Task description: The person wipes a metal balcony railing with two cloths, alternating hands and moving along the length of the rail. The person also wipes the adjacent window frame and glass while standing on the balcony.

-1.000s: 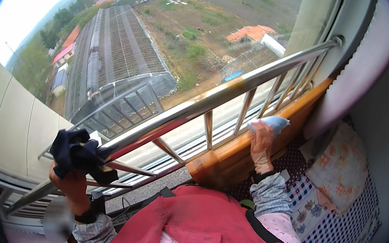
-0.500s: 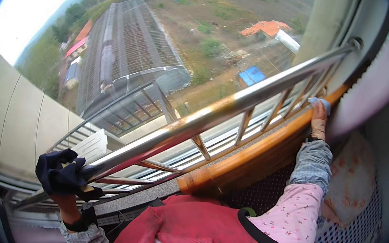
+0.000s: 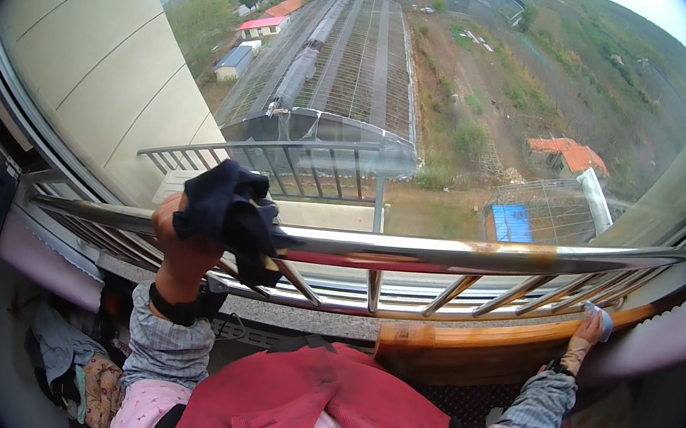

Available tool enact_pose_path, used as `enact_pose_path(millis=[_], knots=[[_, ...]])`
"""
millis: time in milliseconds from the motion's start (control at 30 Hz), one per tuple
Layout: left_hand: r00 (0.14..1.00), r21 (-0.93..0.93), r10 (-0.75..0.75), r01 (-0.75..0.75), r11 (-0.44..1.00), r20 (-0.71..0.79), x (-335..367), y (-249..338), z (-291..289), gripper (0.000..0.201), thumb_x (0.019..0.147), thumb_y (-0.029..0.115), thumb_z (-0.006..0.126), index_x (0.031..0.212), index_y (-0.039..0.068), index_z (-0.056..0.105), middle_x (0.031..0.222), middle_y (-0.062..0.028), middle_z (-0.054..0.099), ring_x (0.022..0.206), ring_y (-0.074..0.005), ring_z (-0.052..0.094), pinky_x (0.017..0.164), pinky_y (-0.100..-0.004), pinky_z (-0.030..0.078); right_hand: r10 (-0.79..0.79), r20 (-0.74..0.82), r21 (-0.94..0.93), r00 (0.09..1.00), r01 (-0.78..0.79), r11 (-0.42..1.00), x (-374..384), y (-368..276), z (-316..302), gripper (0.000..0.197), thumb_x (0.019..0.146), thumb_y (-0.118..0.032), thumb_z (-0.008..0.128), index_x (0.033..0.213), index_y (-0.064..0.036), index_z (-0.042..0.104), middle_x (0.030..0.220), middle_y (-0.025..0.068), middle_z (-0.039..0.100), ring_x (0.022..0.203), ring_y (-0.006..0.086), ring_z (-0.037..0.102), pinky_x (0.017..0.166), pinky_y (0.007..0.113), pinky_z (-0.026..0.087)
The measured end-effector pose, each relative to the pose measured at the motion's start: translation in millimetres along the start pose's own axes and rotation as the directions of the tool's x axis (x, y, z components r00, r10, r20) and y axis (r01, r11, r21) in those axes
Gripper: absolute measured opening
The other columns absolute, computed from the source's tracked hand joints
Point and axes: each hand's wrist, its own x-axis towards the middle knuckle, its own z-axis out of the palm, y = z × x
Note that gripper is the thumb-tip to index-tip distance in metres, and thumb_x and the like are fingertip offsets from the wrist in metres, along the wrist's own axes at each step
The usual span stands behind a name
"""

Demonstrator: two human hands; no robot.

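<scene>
My left hand point(image 3: 175, 235) is closed on a dark navy cloth point(image 3: 227, 203), which drapes over the left part of the shiny metal railing point(image 3: 442, 253). The cloth hides part of the rail and most of my fingers. At the far right, my right hand point(image 3: 583, 334) grips a small light-blue cloth point(image 3: 600, 321) near the end of the orange-brown wooden board point(image 3: 473, 344). That cloth lies by the board's upper edge, just below the rail's right end.
Behind the railing is a large window, with a balcony fence point(image 3: 280, 162) and a long greenhouse roof point(image 3: 328, 65) beyond. Pale curtains point(image 3: 51, 262) hang at both sides. Clothes point(image 3: 73, 352) are heaped at lower left. A grey speckled sill point(image 3: 320, 322) runs under the rail.
The view has turned, so the railing now runs nearly level. My left hand has the navy cloth farther from the rail's left end. The right hand still holds its cloth by the board.
</scene>
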Motion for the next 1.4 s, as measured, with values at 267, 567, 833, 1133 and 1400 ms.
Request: enact_pose_path(millis=[267, 567, 833, 1133, 1400], knots=[[0.981, 0.152, 0.126, -0.103, 0.983, -0.148, -19.5, -18.7, -0.1, 0.047, 0.082, 0.041, 0.078, 0.108, 0.002, 0.070, 0.061, -0.0095, 0.062, 0.055, -0.0308, 0.064, 0.056, -0.0375, 0.050, -0.009, -0.125, 0.280, 0.992, 0.044, 0.959, -111.5, -239.7, -57.6, 0.038, 0.107, -0.030, 0.048, 0.133, -0.0044, 0.059, 0.137, 0.0199, 0.060, 0.132, 0.0383, 0.052, 0.120, 0.055, 0.024], [0.981, 0.106, 0.086, -0.068, 0.992, -0.175, -20.5, -15.4, 4.1, 0.043, 0.087, 0.041, 0.072, 0.107, 0.004, 0.067, 0.053, -0.0018, 0.052, 0.046, -0.0218, 0.057, 0.051, -0.0346, 0.041, 0.568, -0.025, 0.948, 0.823, -0.160, 0.274, -33.5, -360.9, -259.8, 0.054, 0.106, -0.037, 0.054, 0.138, 0.0069, 0.054, 0.139, 0.0183, 0.056, 0.121, 0.0252, 0.055, 0.108, 0.035, 0.040], [0.979, 0.071, 0.109, -0.098, 0.993, -0.173, -23.4, -17.8, 6.0, 0.058, 0.084, 0.052, 0.072, 0.112, 0.002, 0.064, 0.057, -0.0024, 0.052, 0.048, -0.0221, 0.057, 0.051, -0.0354, 0.039, 0.106, -0.306, 0.600, 0.946, 0.105, 0.793, 27.3, -496.3, -268.2, 0.035, 0.108, -0.028, 0.051, 0.117, 0.0027, 0.063, 0.110, 0.0165, 0.067, 0.102, 0.0283, 0.060, 0.097, 0.038, 0.045], [0.982, 0.059, 0.086, -0.077, 0.995, -0.168, -21.1, -13.5, 1.6, 0.030, 0.089, 0.032, 0.071, 0.107, 0.007, 0.067, 0.055, -0.0027, 0.055, 0.048, -0.0223, 0.059, 0.052, -0.0353, 0.042, -0.659, -0.400, 0.434, 0.637, 0.765, 0.476, -50.7, -670.7, -286.2, 0.025, 0.088, -0.012, 0.068, 0.113, -0.0065, 0.067, 0.117, 0.0093, 0.071, 0.115, 0.0267, 0.067, 0.103, 0.043, 0.045], [0.990, 0.110, 0.060, -0.046, 0.993, -0.128, -22.0, -13.3, 1.0, 0.035, 0.089, 0.035, 0.071, 0.110, 0.007, 0.066, 0.057, -0.0022, 0.056, 0.049, -0.0227, 0.058, 0.052, -0.0347, 0.043, -0.526, -0.425, 0.286, 0.737, 0.661, 0.694, 26.1, -515.6, -244.0, 0.027, 0.104, -0.024, 0.055, 0.119, -0.0048, 0.066, 0.119, 0.0144, 0.070, 0.111, 0.0312, 0.065, 0.103, 0.046, 0.046]])
